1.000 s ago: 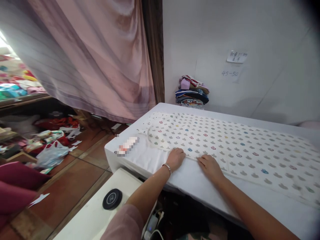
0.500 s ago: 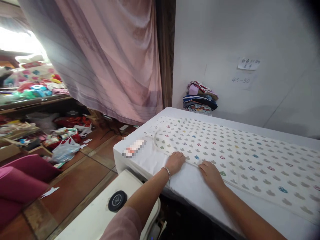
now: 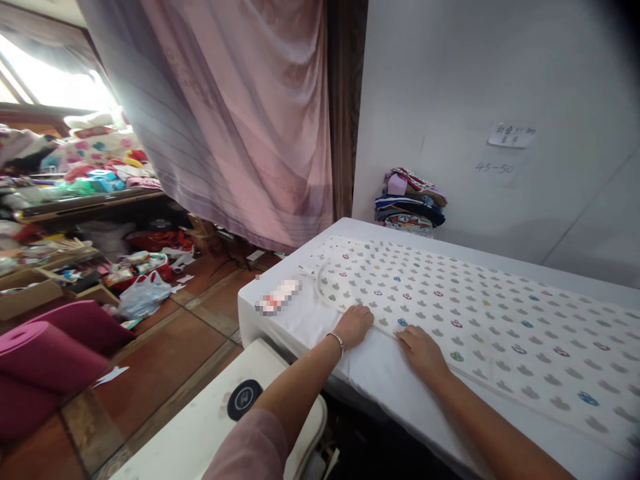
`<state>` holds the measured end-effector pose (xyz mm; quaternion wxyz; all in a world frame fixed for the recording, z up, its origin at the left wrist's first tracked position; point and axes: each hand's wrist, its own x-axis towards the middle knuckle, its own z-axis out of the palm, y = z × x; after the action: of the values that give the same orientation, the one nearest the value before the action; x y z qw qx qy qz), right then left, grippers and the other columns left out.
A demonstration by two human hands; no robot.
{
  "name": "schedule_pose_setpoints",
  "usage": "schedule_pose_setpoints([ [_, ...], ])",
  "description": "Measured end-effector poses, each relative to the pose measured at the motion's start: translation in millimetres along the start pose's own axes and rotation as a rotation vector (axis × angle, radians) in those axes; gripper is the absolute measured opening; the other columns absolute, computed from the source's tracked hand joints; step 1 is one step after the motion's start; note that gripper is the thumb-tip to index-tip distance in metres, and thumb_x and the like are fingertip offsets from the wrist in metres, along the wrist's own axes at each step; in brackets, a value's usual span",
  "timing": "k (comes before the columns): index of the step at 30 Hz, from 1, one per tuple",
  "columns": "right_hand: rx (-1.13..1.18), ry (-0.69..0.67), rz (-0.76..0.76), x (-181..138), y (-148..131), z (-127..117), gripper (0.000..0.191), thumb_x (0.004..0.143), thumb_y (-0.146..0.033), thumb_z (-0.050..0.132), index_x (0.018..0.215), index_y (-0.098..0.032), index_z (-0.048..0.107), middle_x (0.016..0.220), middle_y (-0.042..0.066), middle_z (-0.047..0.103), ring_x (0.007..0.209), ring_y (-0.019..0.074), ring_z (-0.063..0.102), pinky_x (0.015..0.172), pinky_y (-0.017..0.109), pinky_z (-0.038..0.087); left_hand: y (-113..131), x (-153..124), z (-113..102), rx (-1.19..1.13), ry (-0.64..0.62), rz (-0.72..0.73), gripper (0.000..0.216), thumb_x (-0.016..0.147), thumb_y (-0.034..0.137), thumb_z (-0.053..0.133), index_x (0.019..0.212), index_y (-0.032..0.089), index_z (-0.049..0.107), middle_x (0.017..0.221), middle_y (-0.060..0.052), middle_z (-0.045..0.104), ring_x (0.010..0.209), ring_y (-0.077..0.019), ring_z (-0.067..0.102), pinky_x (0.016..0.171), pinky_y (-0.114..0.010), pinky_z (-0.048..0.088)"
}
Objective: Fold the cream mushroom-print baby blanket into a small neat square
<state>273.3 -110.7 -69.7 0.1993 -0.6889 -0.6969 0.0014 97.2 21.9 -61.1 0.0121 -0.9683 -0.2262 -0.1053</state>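
A long white cloth [image 3: 435,307] printed with grey cloud-like shapes and small coloured motifs lies spread over the white-covered table [image 3: 295,327]. Its left end is uneven, with a fold or curled edge. At the near edge of this cloth, my left hand [image 3: 355,327], with a bracelet at the wrist, has its fingers curled on the border. Just to its right, my right hand [image 3: 421,350] pinches the same edge between thumb and fingers. The fingertips of both hands are partly hidden.
A pixelated item [image 3: 279,297] lies on the table's left end. Folded fabrics [image 3: 411,200] are stacked by the wall. A white stand [image 3: 200,427] with a round black disc [image 3: 245,399] is at near left. Pink rolls [image 3: 55,360] and a plastic bag [image 3: 145,295] lie on the floor.
The view has turned slightly left, so the surroundings appear farther right. Both hands have shifted slightly left along the cloth's near edge. The cloth lies much as before.
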Motion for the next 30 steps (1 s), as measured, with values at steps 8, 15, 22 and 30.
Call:
schedule_pose_setpoints([
  [8,0.013,-0.005,-0.071,8.0,-4.8,8.3,0.028,0.09,-0.023,0.036,0.092,-0.021,0.065,0.084,0.005,0.056,0.08,0.0177,0.049,0.072,0.029,0.037,-0.5,-5.3,4.0,0.031,0.067,0.014,0.009,0.087,0.022,0.046,0.083,0.017,0.052,0.091,-0.003,0.056,0.085,-0.017,0.048,0.074,-0.03,0.036],
  [15,0.049,-0.038,-0.083,13.7,-12.9,7.3,0.029,0.089,-0.021,0.036,0.085,-0.021,0.064,0.083,0.005,0.056,0.081,0.0176,0.05,0.071,0.029,0.037,-1.4,-6.3,7.4,0.048,0.056,0.021,0.009,0.088,0.021,0.044,0.085,0.017,0.052,0.09,-0.003,0.056,0.085,-0.0162,0.048,0.073,-0.03,0.035],
  [22,0.068,-0.028,-0.092,16.0,-19.8,13.3,0.031,0.088,-0.017,0.035,0.087,-0.022,0.065,0.084,0.005,0.057,0.082,0.0174,0.05,0.072,0.029,0.039,-4.8,-9.8,6.9,0.055,0.058,-0.001,0.016,0.09,0.025,0.042,0.084,0.017,0.054,0.088,-0.003,0.056,0.086,-0.0164,0.049,0.074,-0.03,0.036],
  [30,0.089,0.027,-0.098,15.6,-15.1,21.4,0.03,0.086,-0.013,0.035,0.091,-0.021,0.064,0.086,0.005,0.057,0.084,0.0179,0.05,0.073,0.029,0.041,-12.0,-16.6,0.2,-0.062,0.089,-0.07,0.016,0.088,0.031,0.047,0.085,0.019,0.057,0.091,-0.004,0.058,0.09,-0.0173,0.051,0.079,-0.031,0.038],
])
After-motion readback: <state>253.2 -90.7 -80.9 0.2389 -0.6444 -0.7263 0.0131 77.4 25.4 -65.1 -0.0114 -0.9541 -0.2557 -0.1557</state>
